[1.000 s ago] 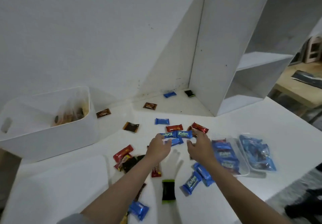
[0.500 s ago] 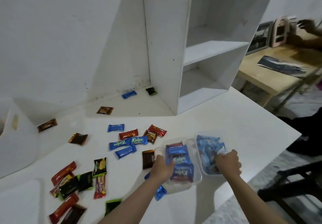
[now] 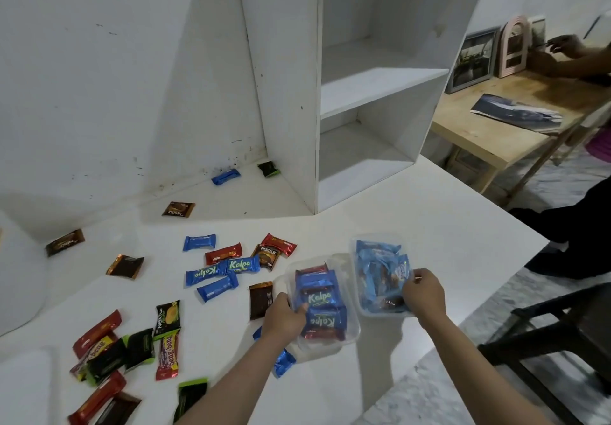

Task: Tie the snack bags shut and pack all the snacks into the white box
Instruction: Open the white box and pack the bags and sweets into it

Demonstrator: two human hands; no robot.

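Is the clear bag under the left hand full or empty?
Full. Through the clear bag show stacked blue Kalpa wrappers and red ones, filling it. The left hand grips its near-left edge.

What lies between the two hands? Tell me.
Head view: two clear bags fill the stretch. The Kalpa bag, gripped by the left hand, lies beside the light-blue bag, gripped by the right hand.
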